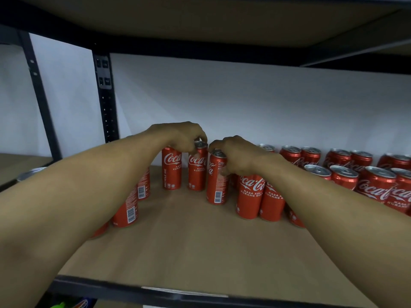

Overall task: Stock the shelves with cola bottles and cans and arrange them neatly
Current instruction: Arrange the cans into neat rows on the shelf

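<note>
Both my arms reach deep into a brown shelf (pixel 189 245). My left hand (pixel 182 135) curls over the top of a tall red cola can (pixel 196 172) near the back wall, fingers on its rim. Beside it, my right hand (pixel 235 155) grips another tall cola can (pixel 216 181) from above, thumb against its side. A third tall can (pixel 171 168) stands just left of them. More tall cans (pixel 250 196) stand under my right forearm, and others (pixel 125 213) show below my left forearm.
Several short cola cans (pixel 375 183) fill the shelf's right side in rows. A black upright post (pixel 106 96) stands at the back left, and the upper shelf board (pixel 200 21) hangs low overhead. The shelf's black front edge (pixel 178 294) runs along the bottom.
</note>
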Available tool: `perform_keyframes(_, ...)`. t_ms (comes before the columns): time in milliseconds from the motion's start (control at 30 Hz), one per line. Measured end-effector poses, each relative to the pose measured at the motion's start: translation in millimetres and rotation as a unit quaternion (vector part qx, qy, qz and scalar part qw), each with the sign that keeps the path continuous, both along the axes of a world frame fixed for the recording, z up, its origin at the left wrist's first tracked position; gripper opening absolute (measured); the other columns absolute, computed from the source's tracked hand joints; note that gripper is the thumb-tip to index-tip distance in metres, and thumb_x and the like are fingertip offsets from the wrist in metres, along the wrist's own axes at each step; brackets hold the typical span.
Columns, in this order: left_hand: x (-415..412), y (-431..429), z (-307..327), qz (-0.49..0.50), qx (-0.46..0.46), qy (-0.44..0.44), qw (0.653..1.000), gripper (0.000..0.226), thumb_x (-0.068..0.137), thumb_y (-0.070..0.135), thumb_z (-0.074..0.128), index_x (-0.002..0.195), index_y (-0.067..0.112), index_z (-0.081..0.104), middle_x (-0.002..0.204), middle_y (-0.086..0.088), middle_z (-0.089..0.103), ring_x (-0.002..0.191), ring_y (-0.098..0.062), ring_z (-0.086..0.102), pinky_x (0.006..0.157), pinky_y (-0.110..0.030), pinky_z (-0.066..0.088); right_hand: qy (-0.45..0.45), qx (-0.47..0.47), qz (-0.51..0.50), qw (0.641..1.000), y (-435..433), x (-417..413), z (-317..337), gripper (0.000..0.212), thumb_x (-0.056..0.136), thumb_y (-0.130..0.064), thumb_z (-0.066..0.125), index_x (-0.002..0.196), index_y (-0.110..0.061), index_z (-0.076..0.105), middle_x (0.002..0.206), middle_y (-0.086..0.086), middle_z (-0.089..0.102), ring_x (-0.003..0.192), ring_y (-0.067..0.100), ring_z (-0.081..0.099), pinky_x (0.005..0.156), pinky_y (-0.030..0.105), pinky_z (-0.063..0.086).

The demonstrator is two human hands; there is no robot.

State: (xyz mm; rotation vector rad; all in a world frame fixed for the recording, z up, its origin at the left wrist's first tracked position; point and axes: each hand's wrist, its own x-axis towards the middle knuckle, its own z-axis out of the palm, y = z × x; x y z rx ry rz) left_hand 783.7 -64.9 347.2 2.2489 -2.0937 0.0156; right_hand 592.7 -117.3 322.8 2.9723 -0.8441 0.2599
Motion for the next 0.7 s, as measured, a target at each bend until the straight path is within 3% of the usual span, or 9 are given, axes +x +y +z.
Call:
perform_keyframes(167, 17, -3, -4, 0.025, -0.006, 0.024, 0.999, 0.064, 0.087, 0.023, 0.076, 0.145, 0.026, 0.05, 0.145, -0.003, 0.054, 0.118, -0.026, 0.061, 0.095, -0.046, 0.056, -0.003, 0.002, 0.002, 1.0, -7, 2, -1, 0.072, 0.082, -0.021, 0.082, 0.144, -0.025, 0.045, 0.134, 0.007, 0.056, 0.118, 0.026, 0.056, 0.093, 0.037, 0.053)
perform_keyframes(333, 27, -2, -4, 0.078, 0.025, 0.006, 0.997, 0.097, 0.081, 0.036, 0.082, 0.158, 0.021, 0.025, 0.157, -0.006, 0.04, 0.134, -0.028, 0.049, 0.104, -0.043, 0.048, 0.008, 0.001, -0.004, 1.0, -15, 11, 1, 0.071, 0.081, -0.019, 0.082, 0.141, -0.026, 0.045, 0.131, 0.007, 0.055, 0.112, 0.025, 0.058, 0.088, 0.037, 0.054)
perform_keyframes(400, 34, 2, -6, 0.106, 0.041, -0.015, 0.993, 0.096, 0.078, 0.041, 0.084, 0.155, 0.017, 0.033, 0.151, -0.007, 0.046, 0.131, -0.028, 0.052, 0.104, -0.043, 0.049, 0.021, 0.02, -0.01, 1.0, -19, 16, 5, 0.071, 0.08, -0.017, 0.083, 0.139, -0.027, 0.045, 0.13, 0.007, 0.055, 0.106, 0.024, 0.06, 0.083, 0.036, 0.057)
perform_keyframes(533, 44, 10, -6, 0.089, 0.031, -0.018, 0.995, 0.068, 0.078, 0.04, 0.083, 0.136, 0.014, 0.058, 0.131, -0.004, 0.062, 0.114, -0.023, 0.06, 0.093, -0.037, 0.054, 0.041, 0.05, -0.001, 0.998, -24, 25, 18, 0.069, 0.075, -0.029, 0.088, 0.134, -0.027, 0.054, 0.133, 0.002, 0.053, 0.104, 0.019, 0.055, 0.079, 0.031, 0.051)
perform_keyframes(700, 59, 15, -6, 0.109, 0.023, -0.03, 0.993, 0.054, 0.08, 0.033, 0.083, 0.127, 0.014, 0.065, 0.12, -0.005, 0.067, 0.103, -0.023, 0.065, 0.084, -0.036, 0.057, 0.017, 0.045, 0.003, 0.999, -35, 27, 17, 0.062, 0.076, -0.023, 0.088, 0.131, -0.026, 0.059, 0.134, 0.002, 0.054, 0.111, 0.021, 0.056, 0.08, 0.029, 0.05)
